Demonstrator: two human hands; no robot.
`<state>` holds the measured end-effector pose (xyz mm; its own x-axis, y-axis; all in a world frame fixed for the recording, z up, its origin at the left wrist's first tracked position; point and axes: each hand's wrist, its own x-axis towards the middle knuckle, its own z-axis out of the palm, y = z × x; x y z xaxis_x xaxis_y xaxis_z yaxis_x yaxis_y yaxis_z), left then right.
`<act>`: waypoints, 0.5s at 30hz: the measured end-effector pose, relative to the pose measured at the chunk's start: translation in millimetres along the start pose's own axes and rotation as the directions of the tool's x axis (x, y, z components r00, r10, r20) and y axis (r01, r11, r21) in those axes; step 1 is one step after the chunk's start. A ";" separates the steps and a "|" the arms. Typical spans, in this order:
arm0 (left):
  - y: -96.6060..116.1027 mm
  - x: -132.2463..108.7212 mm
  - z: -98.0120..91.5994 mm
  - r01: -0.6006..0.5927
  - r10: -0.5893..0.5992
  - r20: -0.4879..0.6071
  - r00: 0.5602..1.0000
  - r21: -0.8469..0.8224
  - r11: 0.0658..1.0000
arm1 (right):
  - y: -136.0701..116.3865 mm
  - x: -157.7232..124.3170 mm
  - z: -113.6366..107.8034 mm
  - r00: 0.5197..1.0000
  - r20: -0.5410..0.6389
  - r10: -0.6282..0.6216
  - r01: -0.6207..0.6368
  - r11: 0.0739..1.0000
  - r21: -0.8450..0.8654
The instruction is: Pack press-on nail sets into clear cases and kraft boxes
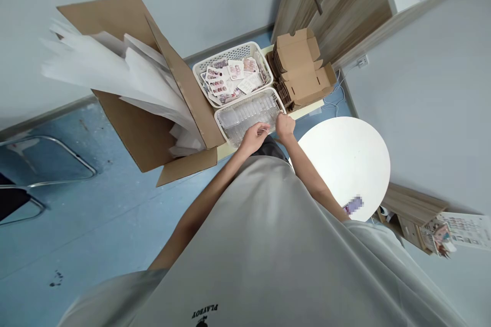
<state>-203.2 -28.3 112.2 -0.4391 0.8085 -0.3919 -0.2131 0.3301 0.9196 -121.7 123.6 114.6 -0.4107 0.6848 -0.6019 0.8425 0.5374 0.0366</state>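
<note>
Head view, hands (255, 138) partly hiding basket (222, 132) of clear plastic (245, 112), grip unclear

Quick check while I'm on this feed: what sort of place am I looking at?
Probably a small packing corner, perhaps for nail products: it has white baskets of decorated cards and clear plastic pieces, brown cardboard boxes, and a big open carton with white sheets.

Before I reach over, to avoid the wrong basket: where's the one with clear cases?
In the head view, the basket of clear cases is just above centre, by the left hand and right hand, nearer the person than the basket of printed cards.
</note>
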 end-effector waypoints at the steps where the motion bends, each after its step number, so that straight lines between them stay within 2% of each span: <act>1: -0.3 1.7 -0.4 -0.001 0.001 0.003 1.000 -0.004 1.000 | 0.6 2.2 0.5 0.999 -0.034 0.024 -0.023 1.000 0.007; 5: -1.5 6.3 -1.8 0.010 -0.010 -0.003 1.000 0.014 1.000 | 3.8 1.0 -1.0 0.997 -0.072 0.039 -0.037 0.999 0.025; 10: -8.5 9.8 -1.8 0.043 -0.042 -0.057 0.998 0.029 0.999 | 9.5 -25.1 -16.8 0.977 -0.185 0.106 -0.083 0.988 0.132; 13: -12.7 11.2 -1.3 0.071 -0.068 -0.130 0.989 0.014 0.997 | 17.6 -42.3 -26.3 0.949 -0.288 0.131 -0.022 0.935 0.354; 15: -12.7 11.6 -1.2 0.071 -0.073 -0.166 0.983 -0.016 0.997 | 22.9 -50.6 -28.7 0.947 -0.302 0.112 0.089 0.809 0.581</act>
<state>-206.6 -23.6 96.0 -0.5615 0.6899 -0.4569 -0.2577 0.3789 0.8888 -91.7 115.3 168.8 -0.3994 0.8575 -0.3244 0.8474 0.2103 -0.4876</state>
